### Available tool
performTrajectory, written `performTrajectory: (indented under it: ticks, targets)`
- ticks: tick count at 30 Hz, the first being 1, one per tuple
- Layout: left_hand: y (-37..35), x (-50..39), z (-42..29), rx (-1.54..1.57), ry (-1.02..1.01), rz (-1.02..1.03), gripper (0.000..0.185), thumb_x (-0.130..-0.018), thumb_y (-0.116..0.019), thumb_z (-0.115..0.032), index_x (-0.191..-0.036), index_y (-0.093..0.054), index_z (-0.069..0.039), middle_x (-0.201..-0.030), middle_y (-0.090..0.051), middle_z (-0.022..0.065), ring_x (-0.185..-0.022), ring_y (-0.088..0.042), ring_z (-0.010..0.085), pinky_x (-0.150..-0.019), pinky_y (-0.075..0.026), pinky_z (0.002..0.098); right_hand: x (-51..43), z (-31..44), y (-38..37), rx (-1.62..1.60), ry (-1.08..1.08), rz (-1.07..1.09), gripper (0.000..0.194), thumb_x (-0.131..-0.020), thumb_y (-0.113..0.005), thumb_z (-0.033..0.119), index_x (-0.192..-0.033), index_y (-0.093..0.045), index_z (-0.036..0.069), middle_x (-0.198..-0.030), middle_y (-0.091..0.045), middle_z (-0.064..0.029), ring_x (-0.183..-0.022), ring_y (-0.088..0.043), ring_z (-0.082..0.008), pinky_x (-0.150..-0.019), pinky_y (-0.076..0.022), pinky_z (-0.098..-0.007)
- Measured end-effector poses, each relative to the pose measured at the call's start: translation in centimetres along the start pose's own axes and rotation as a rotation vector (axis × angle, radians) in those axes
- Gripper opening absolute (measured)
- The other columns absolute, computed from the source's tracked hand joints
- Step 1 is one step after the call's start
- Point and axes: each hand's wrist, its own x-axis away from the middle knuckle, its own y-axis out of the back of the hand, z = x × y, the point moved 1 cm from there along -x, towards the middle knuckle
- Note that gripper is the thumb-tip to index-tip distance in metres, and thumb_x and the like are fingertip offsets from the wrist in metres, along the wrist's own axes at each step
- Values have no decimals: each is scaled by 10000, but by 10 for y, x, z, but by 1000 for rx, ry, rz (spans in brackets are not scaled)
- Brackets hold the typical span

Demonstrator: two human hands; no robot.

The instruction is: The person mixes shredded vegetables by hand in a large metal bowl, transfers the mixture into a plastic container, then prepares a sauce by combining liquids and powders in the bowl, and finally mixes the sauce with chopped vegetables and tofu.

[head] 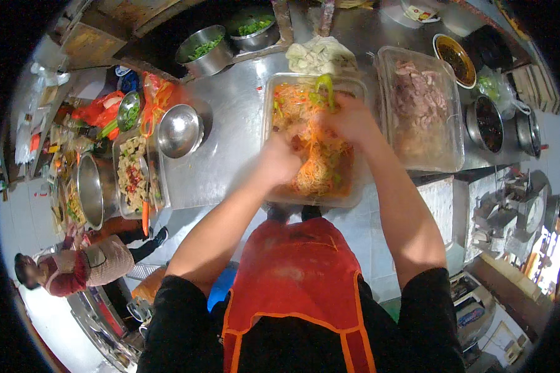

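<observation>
A clear plastic tub (361, 184) in front of me holds a mix of thin noodles or shreds (315, 175) with orange strands, red bits and green pepper pieces. My left hand (282, 156) is in the left middle of the tub, its fingers curled into the mix. Higher up on the right, my right hand (347, 119) is blurred by motion, and its fingers are partly hidden among the strands. Orange strands bunch between the two hands. A long green pepper piece (325, 88) sticks up by the tub's far wall.
Right of the tub stands another clear tub (455, 140) with sliced meat. A crumpled cloth (322, 53) lies behind. To the left are a steel bowl (179, 130) and a tray of light chunks (133, 177). A person (84, 268) is at the far left.
</observation>
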Motion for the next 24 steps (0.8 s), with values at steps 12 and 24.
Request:
performTrajectory:
  ticks: [12, 24]
  targets:
    - [4, 58, -74, -492, -270, -55, 233, -811, -598, -98, -1033, -608, -28, -1036, -630, 201, -976, -609, 345, -833, -500, 433, 61, 75, 58, 270, 245, 8, 241, -840, -596, 190, -1038, -641, 61, -1112, -619, -168, -929, -642, -318, -796, -524, -409]
    - [309, 85, 131, -226, 279, -1191, 316, -870, -535, -232, -775, -666, 40, -687, -642, 249, -690, -672, 361, -629, -529, 450, 68, -4, 54, 153, 48, 21, 421, -885, -618, 158, -1286, -536, 56, -1322, -520, -185, -1152, -544, -349, -971, -448, -413]
